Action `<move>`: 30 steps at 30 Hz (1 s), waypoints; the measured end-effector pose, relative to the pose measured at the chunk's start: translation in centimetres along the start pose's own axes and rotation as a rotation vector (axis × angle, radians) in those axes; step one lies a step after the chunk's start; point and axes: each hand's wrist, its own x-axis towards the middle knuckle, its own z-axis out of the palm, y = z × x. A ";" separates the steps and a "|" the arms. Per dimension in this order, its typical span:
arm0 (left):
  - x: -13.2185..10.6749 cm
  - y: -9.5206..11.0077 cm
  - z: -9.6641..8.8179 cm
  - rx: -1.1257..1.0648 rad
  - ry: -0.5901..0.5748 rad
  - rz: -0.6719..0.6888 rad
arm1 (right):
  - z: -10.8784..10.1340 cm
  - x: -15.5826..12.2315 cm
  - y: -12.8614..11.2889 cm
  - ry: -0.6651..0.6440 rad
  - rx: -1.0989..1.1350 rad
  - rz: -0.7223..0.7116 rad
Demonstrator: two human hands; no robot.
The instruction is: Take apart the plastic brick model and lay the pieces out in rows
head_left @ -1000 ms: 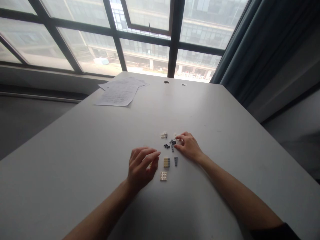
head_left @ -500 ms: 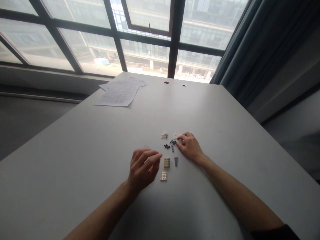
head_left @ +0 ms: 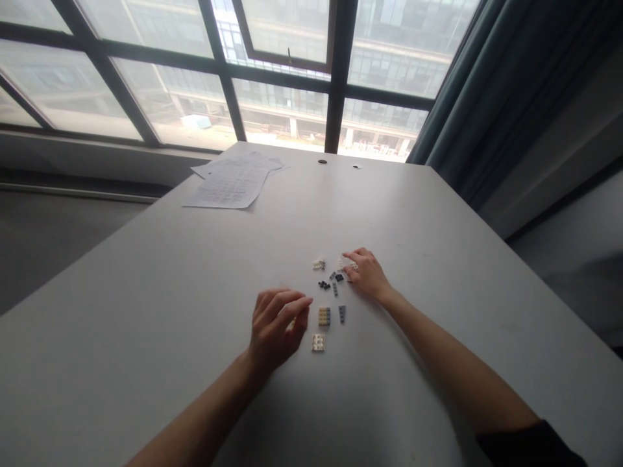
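My left hand [head_left: 280,324] rests on the table with its fingers loosely curved and the index fingertip apart from the thumb. A small yellowish bit shows in the gap under its fingers; I cannot tell whether it is touched. Just right of it lie a tan and blue-grey toy brick piece [head_left: 324,316] and a shiny pale square brick [head_left: 318,343]. My right hand [head_left: 366,274] is open, thumb and index finger apart around small white bricks [head_left: 353,265]. Close to its thumb are black bricks [head_left: 339,277]. A grey wedge plate [head_left: 342,314] lies nearer me.
More white bricks [head_left: 318,264], small black bricks [head_left: 324,285] and a narrow grey plate [head_left: 335,289] lie between the hands. Printed papers [head_left: 228,185] are at the table's far left. Two round holes are near the far edge, before the windows [head_left: 287,110]; a curtain [head_left: 467,84] hangs right.
My right hand has moved slightly away from me, off the black bricks towards the white ones, its fingers spreading wider. My left hand has hardly moved.
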 end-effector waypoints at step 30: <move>-0.1 2.3 0.9 0.034 -0.675 0.241 | -2.2 -9.4 -0.4 -0.074 0.199 -0.199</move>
